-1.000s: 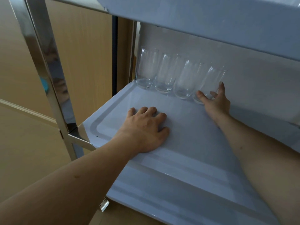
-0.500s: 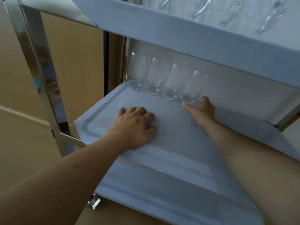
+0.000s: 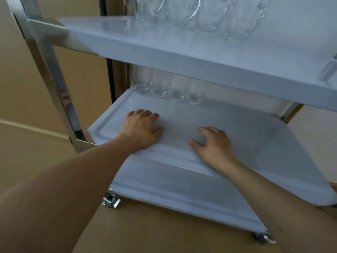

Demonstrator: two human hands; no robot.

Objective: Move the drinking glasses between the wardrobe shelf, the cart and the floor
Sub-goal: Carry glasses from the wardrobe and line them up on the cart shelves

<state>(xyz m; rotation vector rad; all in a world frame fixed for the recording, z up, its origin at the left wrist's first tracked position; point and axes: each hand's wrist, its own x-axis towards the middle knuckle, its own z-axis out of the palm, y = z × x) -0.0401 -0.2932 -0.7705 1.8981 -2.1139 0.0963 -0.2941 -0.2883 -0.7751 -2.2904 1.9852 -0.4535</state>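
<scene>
Both my hands lie on the cart's lower shelf, and the four glasses stand free at its far edge.

I see my left hand (image 3: 141, 129) palm down near the left edge of the lower shelf (image 3: 264, 143), fingers loosely bent and holding nothing; my right hand (image 3: 213, 145) lies beside it toward the middle, fingers spread flat, also holding nothing. Four drinking glasses (image 3: 168, 88) stand upright in a touching row along the far edge, starting at the far left corner, well apart from both hands. The upper shelf (image 3: 182, 57) overhangs them and hides their rims. On it stand more glass pieces (image 3: 198, 13), blurred; I cannot count them. A chrome post (image 3: 54, 84) carries the shelves at the left, casters (image 3: 110, 200) sit on a tan floor (image 3: 155, 234), and wooden panels (image 3: 21, 70) rise behind.
</scene>
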